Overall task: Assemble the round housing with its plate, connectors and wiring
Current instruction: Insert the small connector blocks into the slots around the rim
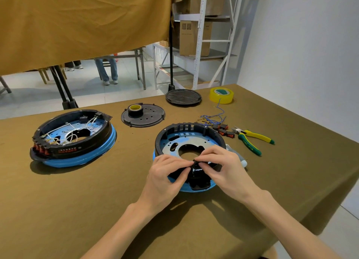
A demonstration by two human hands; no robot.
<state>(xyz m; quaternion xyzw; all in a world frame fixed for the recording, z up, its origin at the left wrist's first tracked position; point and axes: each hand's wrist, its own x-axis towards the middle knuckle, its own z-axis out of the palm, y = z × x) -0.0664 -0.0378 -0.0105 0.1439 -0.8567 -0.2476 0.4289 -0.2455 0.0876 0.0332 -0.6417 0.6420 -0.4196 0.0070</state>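
Wired housing (73, 136) sits near the table (58, 200) left edge. At centre, left hand (167, 173) and right hand (223, 167) pinch a small black part (197, 164) over the round housing (186, 140) near rim. Pliers (252, 138) lie right.

We see bare olive cloth on the table (81, 196) in front and between the two housings. On the left, a wired housing (74, 137) blocks that side. Behind, a black plate with a tape roll (143, 115) and a black lid (183, 97) sit with open gaps between them. On the right, loose blue wires (213, 119), red switches (223, 130) and pliers (252, 139) crowd the space.
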